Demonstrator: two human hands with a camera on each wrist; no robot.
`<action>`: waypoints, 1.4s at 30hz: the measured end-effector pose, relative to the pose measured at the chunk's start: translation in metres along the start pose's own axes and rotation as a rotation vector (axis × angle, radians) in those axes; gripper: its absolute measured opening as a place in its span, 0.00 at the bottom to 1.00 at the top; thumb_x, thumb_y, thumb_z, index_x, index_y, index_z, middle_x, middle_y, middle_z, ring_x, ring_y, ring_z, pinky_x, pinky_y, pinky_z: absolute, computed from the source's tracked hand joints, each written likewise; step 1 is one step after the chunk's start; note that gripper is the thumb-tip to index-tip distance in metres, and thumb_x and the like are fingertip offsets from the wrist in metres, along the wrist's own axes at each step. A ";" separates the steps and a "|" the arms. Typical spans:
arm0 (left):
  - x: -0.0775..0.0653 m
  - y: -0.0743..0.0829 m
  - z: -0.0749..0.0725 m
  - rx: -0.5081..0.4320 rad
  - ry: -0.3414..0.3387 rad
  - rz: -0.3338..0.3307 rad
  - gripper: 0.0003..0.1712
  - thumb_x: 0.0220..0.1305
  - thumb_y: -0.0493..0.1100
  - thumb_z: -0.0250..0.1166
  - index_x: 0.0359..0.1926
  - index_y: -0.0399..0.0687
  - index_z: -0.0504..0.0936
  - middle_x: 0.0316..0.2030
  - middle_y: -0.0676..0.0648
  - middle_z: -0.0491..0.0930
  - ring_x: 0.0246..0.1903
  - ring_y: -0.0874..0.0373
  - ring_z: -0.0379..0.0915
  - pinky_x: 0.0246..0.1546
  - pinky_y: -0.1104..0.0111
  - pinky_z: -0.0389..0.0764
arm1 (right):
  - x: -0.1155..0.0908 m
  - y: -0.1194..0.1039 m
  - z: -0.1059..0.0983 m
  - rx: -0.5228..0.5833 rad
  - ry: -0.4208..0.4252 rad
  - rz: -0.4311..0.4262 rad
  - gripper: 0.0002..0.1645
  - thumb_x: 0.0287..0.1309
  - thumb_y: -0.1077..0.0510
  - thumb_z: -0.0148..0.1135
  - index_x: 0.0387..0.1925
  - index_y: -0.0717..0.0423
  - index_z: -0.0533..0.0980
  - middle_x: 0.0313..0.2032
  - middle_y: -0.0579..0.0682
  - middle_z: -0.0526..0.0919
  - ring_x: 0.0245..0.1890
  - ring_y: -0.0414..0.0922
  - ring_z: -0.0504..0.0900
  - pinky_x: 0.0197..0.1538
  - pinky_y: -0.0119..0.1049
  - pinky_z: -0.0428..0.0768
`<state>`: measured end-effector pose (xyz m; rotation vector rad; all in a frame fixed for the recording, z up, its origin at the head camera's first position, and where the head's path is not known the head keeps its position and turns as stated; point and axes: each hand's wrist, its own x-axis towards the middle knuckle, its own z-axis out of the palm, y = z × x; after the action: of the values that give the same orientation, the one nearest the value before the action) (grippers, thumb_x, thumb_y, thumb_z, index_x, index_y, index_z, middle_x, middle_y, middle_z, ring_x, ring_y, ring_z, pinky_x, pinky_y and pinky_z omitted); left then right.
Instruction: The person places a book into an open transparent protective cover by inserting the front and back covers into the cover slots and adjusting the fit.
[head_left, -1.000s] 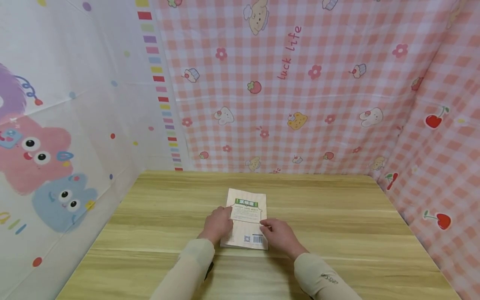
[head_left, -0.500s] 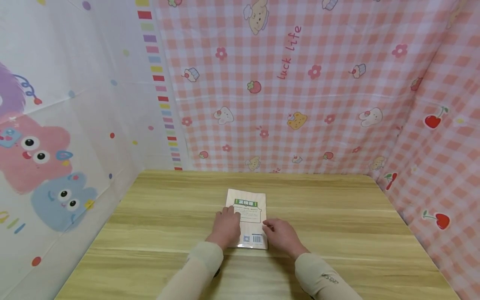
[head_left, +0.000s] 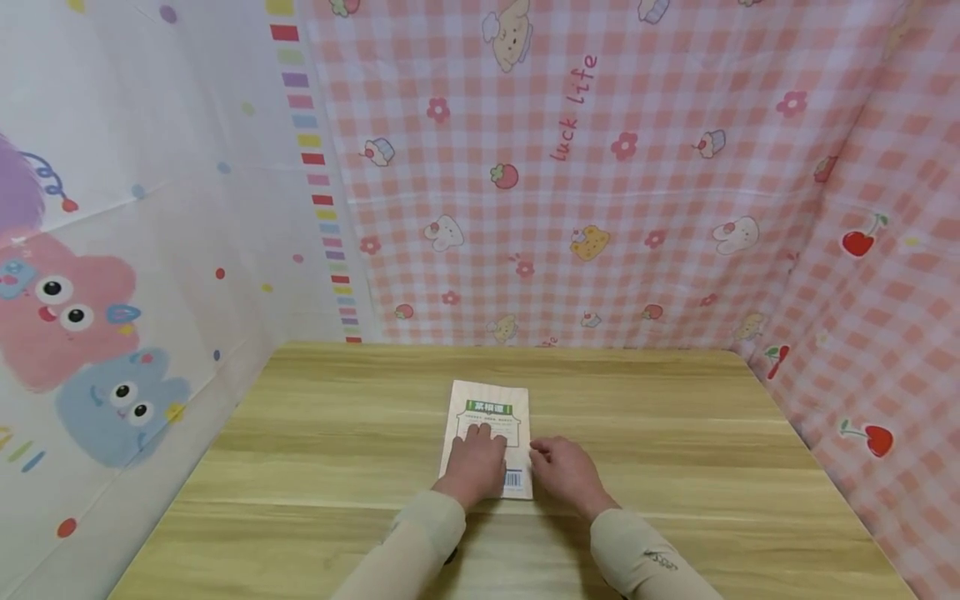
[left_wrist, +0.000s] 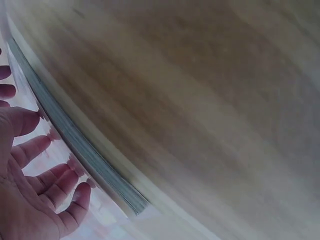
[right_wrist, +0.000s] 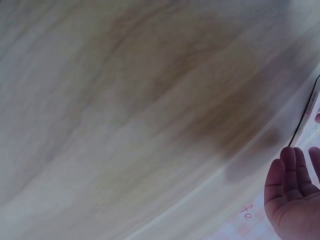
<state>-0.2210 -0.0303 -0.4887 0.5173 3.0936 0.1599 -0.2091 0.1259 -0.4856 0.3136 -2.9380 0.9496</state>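
Note:
A thin paperback book lies back cover up on the wooden table, with a green title strip at its far end and a barcode near the front. My left hand rests across the cover, fingers loosely bent, hiding its lower left part. In the left wrist view those fingertips meet the cover beside the grey-green page edges. Just at the book's right edge is my right hand, fingers relaxed. The right wrist view has its fingertips by the book's spine or side.
The wood-grain table spreads around the book on all sides. A pink checked cloth hangs behind it and along the right. On the left hangs a white cloth with cartoon figures.
My left hand has slid from the book's left edge rightward onto the middle of the cover. The right hand has shifted slightly right, off the cover to its edge. The book stays nearly in place.

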 end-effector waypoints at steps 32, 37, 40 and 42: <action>0.005 0.023 0.001 0.124 -0.036 -0.172 0.39 0.54 0.69 0.59 0.49 0.39 0.75 0.46 0.35 0.75 0.47 0.43 0.69 0.35 0.51 0.77 | 0.002 0.009 0.000 0.014 0.080 0.027 0.15 0.60 0.59 0.58 0.44 0.62 0.83 0.39 0.58 0.87 0.40 0.50 0.82 0.45 0.51 0.80; 0.005 0.025 0.001 0.109 -0.006 -0.184 0.35 0.50 0.63 0.64 0.46 0.39 0.72 0.43 0.32 0.77 0.41 0.41 0.72 0.28 0.53 0.79 | 0.002 0.011 0.002 0.023 0.095 0.004 0.14 0.59 0.59 0.59 0.43 0.62 0.84 0.38 0.57 0.88 0.39 0.50 0.83 0.44 0.51 0.81; 0.005 0.024 0.001 0.065 0.004 -0.184 0.32 0.50 0.57 0.64 0.48 0.37 0.71 0.40 0.30 0.78 0.38 0.41 0.73 0.25 0.52 0.80 | 0.000 0.012 0.002 0.018 0.112 -0.010 0.13 0.59 0.60 0.59 0.42 0.62 0.84 0.38 0.58 0.88 0.39 0.51 0.83 0.44 0.52 0.81; 0.006 0.023 0.002 0.019 0.012 -0.174 0.30 0.50 0.52 0.65 0.48 0.36 0.72 0.38 0.31 0.78 0.36 0.41 0.73 0.25 0.51 0.81 | 0.000 0.012 0.001 0.017 0.117 -0.010 0.13 0.59 0.60 0.59 0.42 0.62 0.84 0.38 0.57 0.88 0.40 0.51 0.83 0.45 0.52 0.80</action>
<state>-0.2194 -0.0069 -0.4882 0.2453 3.1340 0.1328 -0.2114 0.1350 -0.4935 0.2639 -2.8217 0.9574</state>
